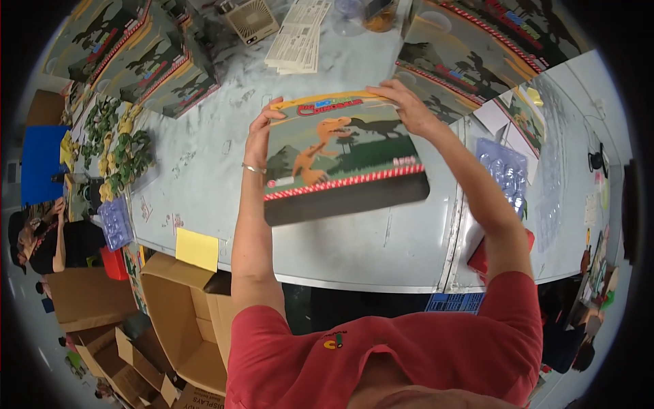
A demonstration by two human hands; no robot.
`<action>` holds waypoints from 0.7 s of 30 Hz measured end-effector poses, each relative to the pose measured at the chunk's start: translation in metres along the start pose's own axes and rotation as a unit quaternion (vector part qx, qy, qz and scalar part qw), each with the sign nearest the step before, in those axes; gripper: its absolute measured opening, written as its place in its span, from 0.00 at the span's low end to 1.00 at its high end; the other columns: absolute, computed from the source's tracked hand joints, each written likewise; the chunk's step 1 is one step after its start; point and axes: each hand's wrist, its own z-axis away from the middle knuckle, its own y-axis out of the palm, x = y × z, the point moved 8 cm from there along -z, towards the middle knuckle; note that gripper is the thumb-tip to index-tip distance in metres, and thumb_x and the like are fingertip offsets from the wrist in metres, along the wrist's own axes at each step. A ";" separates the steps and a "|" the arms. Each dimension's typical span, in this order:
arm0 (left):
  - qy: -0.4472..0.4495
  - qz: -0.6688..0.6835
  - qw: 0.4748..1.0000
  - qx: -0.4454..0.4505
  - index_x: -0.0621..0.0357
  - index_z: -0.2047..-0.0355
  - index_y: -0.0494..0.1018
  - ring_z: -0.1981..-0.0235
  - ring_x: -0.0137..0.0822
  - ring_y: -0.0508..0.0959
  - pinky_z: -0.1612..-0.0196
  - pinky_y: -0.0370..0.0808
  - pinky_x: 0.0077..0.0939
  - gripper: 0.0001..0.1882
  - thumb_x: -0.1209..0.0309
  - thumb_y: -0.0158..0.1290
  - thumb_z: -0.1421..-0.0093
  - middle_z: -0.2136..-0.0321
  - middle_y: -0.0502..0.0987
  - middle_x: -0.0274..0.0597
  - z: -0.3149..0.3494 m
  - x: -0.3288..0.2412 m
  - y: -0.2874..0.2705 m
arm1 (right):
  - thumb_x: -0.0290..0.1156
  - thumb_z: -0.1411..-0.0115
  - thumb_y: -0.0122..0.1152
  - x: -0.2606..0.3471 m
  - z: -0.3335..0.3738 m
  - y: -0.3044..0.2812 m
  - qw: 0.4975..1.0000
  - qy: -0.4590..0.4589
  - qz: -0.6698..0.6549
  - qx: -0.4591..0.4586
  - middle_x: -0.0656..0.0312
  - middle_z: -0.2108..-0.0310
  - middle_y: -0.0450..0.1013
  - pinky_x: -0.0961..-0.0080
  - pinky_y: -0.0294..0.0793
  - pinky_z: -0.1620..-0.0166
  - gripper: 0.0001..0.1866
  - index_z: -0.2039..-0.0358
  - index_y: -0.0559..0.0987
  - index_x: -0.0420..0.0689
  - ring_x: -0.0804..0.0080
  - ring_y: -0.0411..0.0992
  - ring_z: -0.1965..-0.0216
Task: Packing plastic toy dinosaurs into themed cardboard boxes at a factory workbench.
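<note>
I'm watching the left hand grasping the dinosaur-printed box at ten o'clock and the right hand gripping it at one, over the marbled tabletop, where even, light pressure should be keeping its walls from buckling.

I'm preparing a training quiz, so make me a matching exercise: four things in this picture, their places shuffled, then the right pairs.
1. Grey-green cardboard box with an orange dinosaur
2. Open brown cardboard carton
3. White printed paper strips
4. Translucent blue-tinted moulded plastic tray

A. Far side of the pale marbled table
B. Between the left hand and right hand
C. Right part of the table
D. Off the table's near edge, at lower left

Pairs: 1-B; 2-D; 3-A; 4-C
</note>
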 end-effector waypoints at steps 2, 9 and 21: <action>-0.052 -0.049 0.997 0.011 0.63 0.55 0.69 0.42 0.38 0.59 0.46 0.62 0.30 0.19 0.78 0.44 0.48 0.41 0.55 0.40 0.006 -0.002 -0.004 | 0.13 0.49 0.42 0.021 0.006 0.004 0.988 -0.008 0.150 0.034 0.53 0.41 0.53 0.69 0.59 0.45 0.34 0.42 0.60 0.57 0.59 0.56 0.42; -0.052 -0.407 0.912 -0.020 0.47 0.43 0.62 0.45 0.38 0.56 0.47 0.59 0.31 0.34 0.57 0.55 0.52 0.51 0.61 0.44 0.079 -0.048 0.031 | 0.11 0.53 0.47 0.065 0.052 0.041 0.952 -0.052 0.295 0.059 0.59 0.36 0.42 0.62 0.56 0.41 0.42 0.41 0.57 0.66 0.56 0.43 0.36; -0.084 -0.290 0.951 -0.063 0.61 0.45 0.62 0.77 0.20 0.67 0.74 0.67 0.15 0.24 0.73 0.51 0.42 0.79 0.69 0.31 0.182 -0.040 0.052 | 0.17 0.43 0.45 0.051 0.152 0.049 0.867 0.240 -0.434 -0.048 0.57 0.50 0.65 0.79 0.65 0.51 0.25 0.44 0.63 0.43 0.70 0.66 0.52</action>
